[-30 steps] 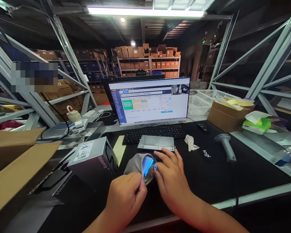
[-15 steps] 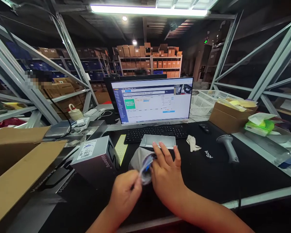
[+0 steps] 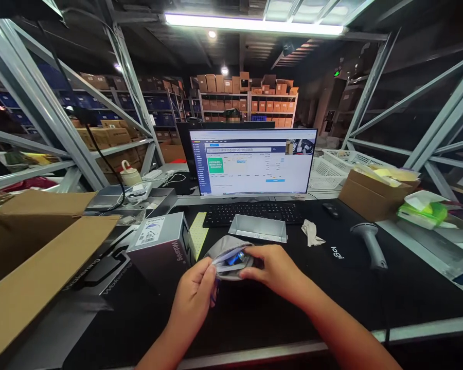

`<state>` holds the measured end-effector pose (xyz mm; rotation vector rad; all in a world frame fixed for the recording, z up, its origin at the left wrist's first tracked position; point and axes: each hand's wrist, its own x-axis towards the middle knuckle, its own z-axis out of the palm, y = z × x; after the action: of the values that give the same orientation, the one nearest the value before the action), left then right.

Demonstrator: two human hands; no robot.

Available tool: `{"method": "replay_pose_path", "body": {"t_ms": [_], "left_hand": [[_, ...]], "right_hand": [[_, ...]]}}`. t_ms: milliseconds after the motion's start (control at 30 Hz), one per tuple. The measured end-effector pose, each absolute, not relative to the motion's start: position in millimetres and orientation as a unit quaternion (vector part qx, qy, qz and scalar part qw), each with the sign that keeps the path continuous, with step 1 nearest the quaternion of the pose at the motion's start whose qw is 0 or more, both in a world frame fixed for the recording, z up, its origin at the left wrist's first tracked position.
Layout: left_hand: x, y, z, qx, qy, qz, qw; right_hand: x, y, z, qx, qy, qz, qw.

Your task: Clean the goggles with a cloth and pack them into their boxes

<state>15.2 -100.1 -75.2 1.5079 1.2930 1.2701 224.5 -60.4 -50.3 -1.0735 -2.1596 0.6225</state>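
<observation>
Between pinched left grip (image 3: 194, 285) and wider right grip (image 3: 274, 263), a grey pouch (image 3: 225, 246) is held by its rim.

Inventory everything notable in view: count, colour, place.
Pouch: one, grey, foreground centre
Tray: one, silver, beyond pouch
Upright box: one, silver, left of pouch
Lit monitor: one, black, centre
Keyboard: one, black, below monitor
Mouse: one, black, right of keyboard
Scanner: one, grey, nearer than mouse
Wad: one, whitish, right of tray
Left carton: one, brown, foreground
Right carton: one, brown, beside mouse
Shelved boxes: many, brown, background
Left hand: one, bare, gripping pouch
Right hand: one, bare, gripping pouch
</observation>
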Motion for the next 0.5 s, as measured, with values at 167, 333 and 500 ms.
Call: {"method": "replay_pose_path", "body": {"t_ms": [167, 333, 500], "left_hand": [[15.9, -106.0, -78.6, 0.601, 0.499, 0.438, 0.444], [21.2, -107.1, -82.1, 0.604, 0.483, 0.400, 0.491], [26.0, -108.9, -84.7, 0.650, 0.481, 0.398, 0.433]], "right_hand": [[257.7, -53.5, -53.7, -0.385, -0.729, 0.494, 0.276], [262.4, -71.7, -50.6, -0.390, -0.874, 0.200, 0.209], [254.3, -75.9, -58.3, -0.370, -0.913, -0.014, 0.171]]}}
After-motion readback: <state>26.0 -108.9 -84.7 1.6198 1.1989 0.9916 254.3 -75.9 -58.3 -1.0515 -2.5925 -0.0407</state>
